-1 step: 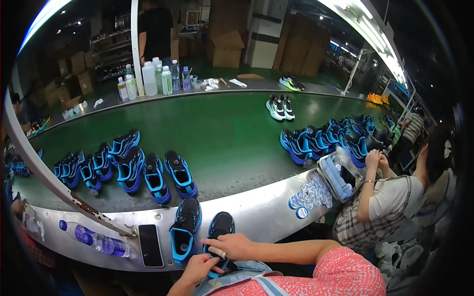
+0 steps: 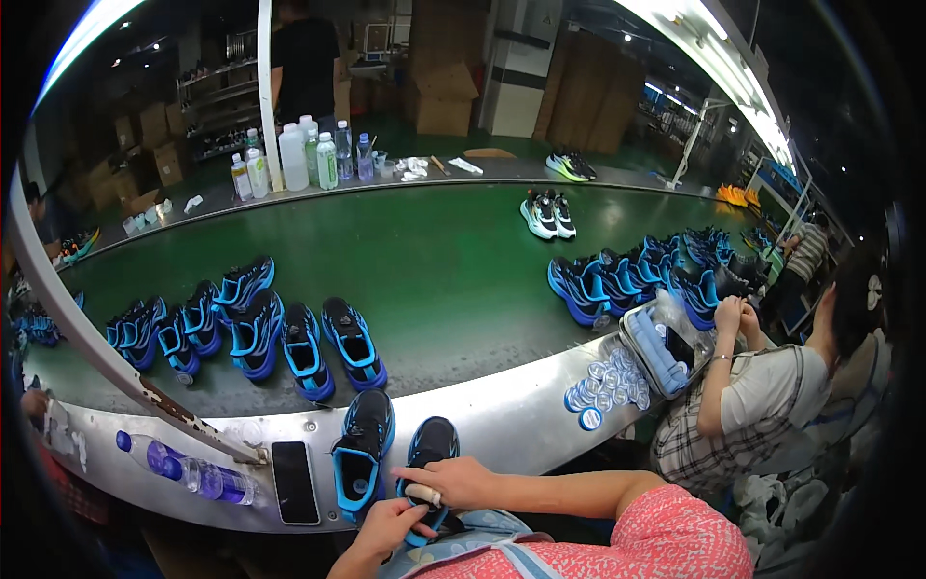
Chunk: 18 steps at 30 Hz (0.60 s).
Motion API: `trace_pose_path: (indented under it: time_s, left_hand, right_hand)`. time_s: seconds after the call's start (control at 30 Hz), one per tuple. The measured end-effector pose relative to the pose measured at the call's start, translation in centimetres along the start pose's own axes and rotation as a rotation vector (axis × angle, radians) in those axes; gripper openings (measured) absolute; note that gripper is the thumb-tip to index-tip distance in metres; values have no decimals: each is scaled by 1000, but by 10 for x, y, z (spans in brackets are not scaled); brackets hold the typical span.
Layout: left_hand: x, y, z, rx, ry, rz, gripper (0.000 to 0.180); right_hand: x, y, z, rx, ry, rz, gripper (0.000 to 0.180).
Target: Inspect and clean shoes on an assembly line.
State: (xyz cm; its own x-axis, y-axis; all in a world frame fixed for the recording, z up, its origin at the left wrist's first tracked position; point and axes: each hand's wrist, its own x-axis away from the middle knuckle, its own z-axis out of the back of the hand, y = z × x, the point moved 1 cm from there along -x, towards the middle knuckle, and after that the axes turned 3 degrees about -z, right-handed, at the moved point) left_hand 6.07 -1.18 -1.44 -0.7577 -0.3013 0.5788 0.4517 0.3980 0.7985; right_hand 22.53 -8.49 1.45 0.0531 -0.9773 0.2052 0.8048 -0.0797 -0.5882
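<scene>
Head view showed nothing moved since the earlier frame: the black-and-blue shoe (image 2: 427,463) lay at the bench's (image 2: 521,415) near edge, beside its mate (image 2: 362,449). The right hand (image 2: 453,481) rested on it, fingers loosely curled; the left hand (image 2: 391,526) pinched its heel from below.

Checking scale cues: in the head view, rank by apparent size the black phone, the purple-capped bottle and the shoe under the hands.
1. Shoe, though nearest the camera.
2. Purple-capped bottle and black phone: too alike to rank.
</scene>
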Motion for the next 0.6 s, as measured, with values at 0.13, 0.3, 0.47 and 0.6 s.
trace_pose_path:
  time_s: [0.13, 0.3, 0.47, 0.6]
  left_hand:
    - [2, -7, 0, 72, -34, -20, 23]
    - [-1, -7, 0, 121, -39, -18, 23]
    - [-10, -8, 1, 109, -73, -45, 21]
    - [4, -8, -3, 122, -14, -49, 19]
  right_hand:
    - [2, 4, 0, 84, 148, 246, 59]
    - [-4, 2, -6, 13, 77, 96, 58]
    - [-1, 12, -12, 176, 72, 143, 62]
    - [6, 0, 1, 64, 147, 213, 58]
